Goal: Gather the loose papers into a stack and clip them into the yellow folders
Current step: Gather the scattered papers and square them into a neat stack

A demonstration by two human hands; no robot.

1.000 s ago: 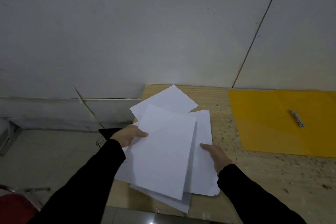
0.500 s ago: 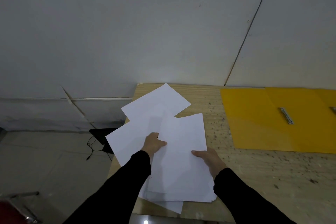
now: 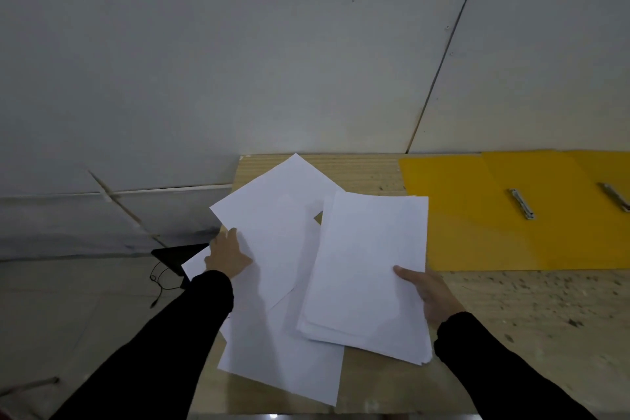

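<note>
Speckled wooden table (image 3: 511, 317) against grey wall panels (image 3: 238, 61); right hand (image 3: 426, 290) pinches a gathered stack of white paper (image 3: 368, 266) at centre, thumb on top; left hand (image 3: 226, 254) grips a tilted loose white sheet (image 3: 272, 215) overhanging the table's left edge; open yellow plastic folders (image 3: 477, 215) lie far right; pinched one-sidedly, the stack may fan; overhanging sheets may slip off.

Right grip (image 3: 431, 293) pinches a white paper stack (image 3: 368, 269); left grip (image 3: 226, 256) holds loose sheets (image 3: 272, 222) on the wooden surface (image 3: 511, 317), beside open yellow folders (image 3: 477, 222).
</note>
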